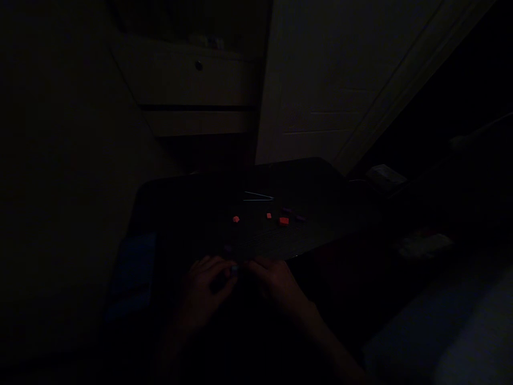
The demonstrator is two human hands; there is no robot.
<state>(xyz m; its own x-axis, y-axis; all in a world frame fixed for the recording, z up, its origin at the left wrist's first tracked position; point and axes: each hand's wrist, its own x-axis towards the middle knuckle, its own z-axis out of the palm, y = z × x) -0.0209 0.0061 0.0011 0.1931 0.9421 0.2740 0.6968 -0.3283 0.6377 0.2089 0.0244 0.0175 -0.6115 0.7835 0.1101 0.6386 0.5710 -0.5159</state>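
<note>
The scene is very dark. Near the close edge of a dark table [192, 214], my left hand [206, 280] is closed in a pinch on a small bluish piece [234, 270] whose kind I cannot make out. Just to its right is my right hand [276, 275], fingers pressed together; anything in them is hidden. Beyond the hands lie small orange-red pieces: a roundish one [236, 219], a tiny one [269, 215] and a larger blocky one [284, 221]. A dim purplish piece [228, 249] rests just past my left fingers.
Thin metal tweezers [258, 198] lie farther back on the table, with dark purplish pieces [300, 218] to their right. A blue flat object [132, 272] is at the left. Behind stand a drawer unit [200, 85] and a pale panelled door [320, 107].
</note>
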